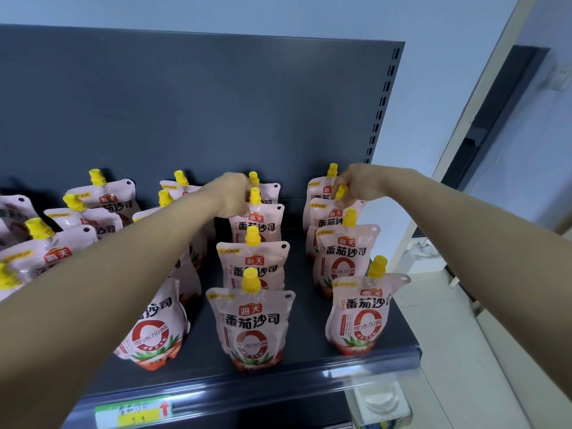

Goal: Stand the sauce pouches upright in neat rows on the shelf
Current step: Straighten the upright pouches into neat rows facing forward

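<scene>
Right hand (356,184) pinches the yellow cap (341,192) of a rear pouch (328,218) on the shelf (309,339); left hand (232,195) seemingly grips the middle-row pouch (257,225) beside it.

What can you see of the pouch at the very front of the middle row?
This pale pink glossy plastic sauce pouch stands upright, face forward, on the dark grey metal shelf, just behind its front lip. It has a yellow spout cap on top, a small punched hole in the top right corner, a red logo, bold black characters, a red ring and a tomato picture at the bulging base. No hand touches it; the left hand and right hand each grip a rear pouch.
</scene>
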